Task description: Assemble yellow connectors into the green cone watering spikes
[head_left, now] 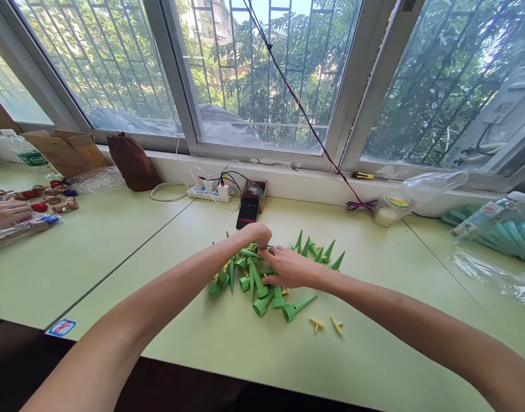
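Observation:
A heap of green plastic plant-watering spikes (pixel 254 280) lies on the table, with small yellow T-shaped valves among them. Over the back of the heap, my left hand (pixel 258 233) is bent down with its fingers curled; what they hold, if anything, is hidden. Close beside it, my right hand (pixel 290 268) reaches in from the right, thumb and fingers apart, its fingertips among the spikes near my left hand. One loose green spike (pixel 297 309) lies at the front of the heap. Two yellow T-shaped valves (pixel 317 324) rest apart from it, nearer the front edge.
Behind the heap, a phone (pixel 247 212) leans on a small box beside a power strip (pixel 209 193). At left are a brown pouch (pixel 131 162), small figures and another person's hand (pixel 7 214). At right lie a plastic bottle (pixel 483 218) and clear wrapping (pixel 498 274).

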### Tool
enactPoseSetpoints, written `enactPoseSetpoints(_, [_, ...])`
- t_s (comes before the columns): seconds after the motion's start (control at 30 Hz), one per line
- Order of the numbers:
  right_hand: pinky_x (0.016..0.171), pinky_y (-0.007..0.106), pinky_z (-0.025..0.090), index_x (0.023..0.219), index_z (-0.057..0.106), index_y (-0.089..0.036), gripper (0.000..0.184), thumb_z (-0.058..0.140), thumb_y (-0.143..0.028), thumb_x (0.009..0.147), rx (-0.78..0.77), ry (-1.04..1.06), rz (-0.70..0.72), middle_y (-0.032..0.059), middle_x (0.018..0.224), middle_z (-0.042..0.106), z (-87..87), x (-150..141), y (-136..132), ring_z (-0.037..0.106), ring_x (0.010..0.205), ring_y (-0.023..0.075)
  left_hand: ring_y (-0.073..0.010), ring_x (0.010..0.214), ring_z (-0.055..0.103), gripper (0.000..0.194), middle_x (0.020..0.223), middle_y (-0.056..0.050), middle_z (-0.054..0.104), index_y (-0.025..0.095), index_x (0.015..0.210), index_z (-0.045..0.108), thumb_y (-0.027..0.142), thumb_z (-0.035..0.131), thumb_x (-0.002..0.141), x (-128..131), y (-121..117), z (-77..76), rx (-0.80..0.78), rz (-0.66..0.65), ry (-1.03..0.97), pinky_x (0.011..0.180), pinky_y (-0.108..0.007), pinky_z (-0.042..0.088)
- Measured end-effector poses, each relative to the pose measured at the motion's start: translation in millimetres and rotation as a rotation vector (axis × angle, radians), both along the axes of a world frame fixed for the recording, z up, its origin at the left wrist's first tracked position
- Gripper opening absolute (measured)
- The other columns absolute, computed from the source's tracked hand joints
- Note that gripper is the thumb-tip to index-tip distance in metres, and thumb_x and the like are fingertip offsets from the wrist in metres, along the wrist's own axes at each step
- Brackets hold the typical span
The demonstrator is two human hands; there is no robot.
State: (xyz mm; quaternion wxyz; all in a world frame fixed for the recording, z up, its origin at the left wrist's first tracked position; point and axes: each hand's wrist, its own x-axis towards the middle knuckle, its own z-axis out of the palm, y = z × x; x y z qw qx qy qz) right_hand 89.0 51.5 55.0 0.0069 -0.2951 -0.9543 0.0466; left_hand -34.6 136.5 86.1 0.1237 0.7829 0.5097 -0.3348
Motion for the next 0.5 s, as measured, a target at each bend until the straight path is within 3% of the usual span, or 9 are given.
enactPoseSetpoints(0.07, [0.087, 0.04, 0.048, 0.135, 0.047, -0.008, 0.056, 0.064, -0.038, 0.09, 0.006, -0.012, -0.017, 0.0177, 0.108, 0.064, -0.9, 2.4, 1.0, 0.06, 0.105, 0.0311, -0.0228, 0.101, 0.064, 0.026, 0.107, -0.011, 0.068, 0.013, 0.104, 0.068, 0.033, 0.068, 0.086, -0.2, 0.2, -0.9, 0.003, 0.005, -0.01, 0.089, -0.04, 0.053])
enactPoseSetpoints(0.17, [0.086, 0.037, 0.048, 0.125, 0.055, -0.009, 0.043, 0.064, -0.033, 0.091, 0.021, -0.049, -0.048, 0.0161, 0.107, 0.065, 1.3, 5.0, 3.0, 0.061, 0.103, 0.0292, -0.0275, 0.096, 0.065, 0.029, 0.092, -0.012, 0.073, 0.014, 0.088, 0.074, 0.032, 0.08, 0.067, -4.5, 2.2, 2.5, 0.002, 0.035, -0.061, 0.084, -0.035, 0.055])
enactPoseSetpoints(0.27, [0.082, 0.034, 0.048, 0.113, 0.063, -0.011, 0.03, 0.063, -0.033, 0.093, 0.041, -0.101, -0.058, 0.0145, 0.105, 0.066, 3.0, 6.9, 6.0, 0.062, 0.1, 0.0276, -0.0275, 0.089, 0.067, 0.038, 0.097, -0.013, 0.074, 0.015, 0.091, 0.075, 0.034, 0.082, 0.059, -10.3, 5.6, 6.8, -0.027, 0.082, -0.124, 0.073, -0.032, 0.058])
enactPoseSetpoints(0.37, [0.08, 0.032, 0.047, 0.108, 0.065, -0.013, 0.021, 0.06, -0.028, 0.094, 0.072, -0.142, -0.06, 0.0137, 0.102, 0.066, 2.0, 9.5, 10.8, 0.062, 0.098, 0.0263, -0.0277, 0.089, 0.067, 0.048, 0.105, -0.015, 0.073, 0.013, 0.1, 0.073, 0.033, 0.082, 0.058, -14.5, 9.1, 8.8, -0.054, 0.134, -0.184, 0.067, -0.031, 0.059])
enactPoseSetpoints(0.5, [0.076, 0.03, 0.046, 0.103, 0.068, -0.013, 0.018, 0.052, -0.02, 0.097, 0.102, -0.191, -0.067, 0.0143, 0.099, 0.066, 0.6, 13.5, 16.9, 0.062, 0.095, 0.0253, -0.0254, 0.091, 0.067, 0.045, 0.109, -0.016, 0.072, 0.011, 0.107, 0.071, 0.033, 0.075, 0.068, -14.6, 10.9, 8.0, -0.043, 0.165, -0.244, 0.067, -0.027, 0.059])
